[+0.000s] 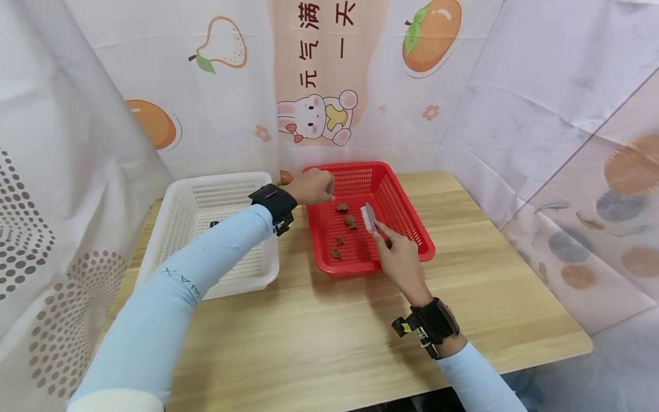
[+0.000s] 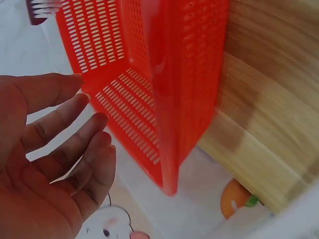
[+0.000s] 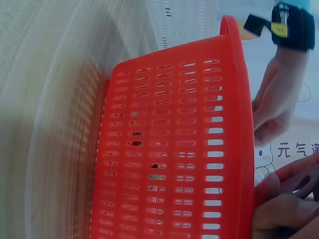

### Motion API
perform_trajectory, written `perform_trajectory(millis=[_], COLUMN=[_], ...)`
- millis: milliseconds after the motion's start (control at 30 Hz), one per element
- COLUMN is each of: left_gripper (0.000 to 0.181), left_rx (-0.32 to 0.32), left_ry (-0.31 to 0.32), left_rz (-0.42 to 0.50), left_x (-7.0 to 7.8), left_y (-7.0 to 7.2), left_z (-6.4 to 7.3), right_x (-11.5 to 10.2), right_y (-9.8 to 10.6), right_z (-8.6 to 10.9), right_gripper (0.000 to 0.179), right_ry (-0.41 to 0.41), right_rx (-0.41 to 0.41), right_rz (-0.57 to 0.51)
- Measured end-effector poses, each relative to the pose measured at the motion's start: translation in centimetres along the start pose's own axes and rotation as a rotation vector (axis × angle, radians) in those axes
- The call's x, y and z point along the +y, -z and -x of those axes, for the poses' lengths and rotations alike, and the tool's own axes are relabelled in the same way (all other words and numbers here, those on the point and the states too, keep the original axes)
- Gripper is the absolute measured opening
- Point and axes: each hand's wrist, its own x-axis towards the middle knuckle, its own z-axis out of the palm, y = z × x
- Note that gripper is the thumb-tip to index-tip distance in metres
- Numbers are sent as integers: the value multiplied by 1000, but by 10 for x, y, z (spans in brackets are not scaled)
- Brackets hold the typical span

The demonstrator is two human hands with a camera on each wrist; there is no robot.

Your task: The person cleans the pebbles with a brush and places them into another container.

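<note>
My right hand (image 1: 404, 260) grips a small brush (image 1: 368, 217) with white bristles and a pale purplish back, held over the right part of a red plastic basket (image 1: 370, 268). In the left wrist view the brush's bristles (image 2: 46, 9) show at the top left corner. Over the basket's far left rim is my left hand (image 1: 311, 187), its fingers loosely bent with nothing between them. Several small brown lumpy pieces (image 1: 350, 222), perhaps turtle-like figures, lie on the basket floor between the hands. Most of the brush handle is hidden by the right fingers.
To the left stands a white slotted basket (image 1: 273, 269), with a small dark thing (image 1: 213, 224) in it, partly behind my left arm. Both baskets rest on a wooden table (image 1: 309, 343). A printed curtain (image 1: 221, 114) hangs along the table's back edge.
</note>
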Motion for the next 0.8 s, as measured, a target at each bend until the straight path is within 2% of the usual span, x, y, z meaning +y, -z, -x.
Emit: perform_trajectory(millis=[133, 300, 533, 700, 800], left_gripper=[13, 17, 15, 20, 15], left_rx=[-37, -102, -242, -279, -289], left_ry=[3, 24, 2, -16, -12], left_rz=[-31, -82, -191, -216, -238], left_x=[1, 2, -4, 0, 5], left_y=[-10, -25, -54, -58, -58], left_z=[-20, -35, -53, -68, -76], right_x=[-2, -2, 3, 8, 11], right_y=[-3, -7, -8, -5, -3], right_z=[-3, -7, -8, -8, -9], right_gripper=[40, 39, 38, 37, 37], right_ry=[-3, -5, -8, -11, -18], right_rx=[6, 11, 29, 52, 54], right_rz=[-12, -20, -25, -18, -15])
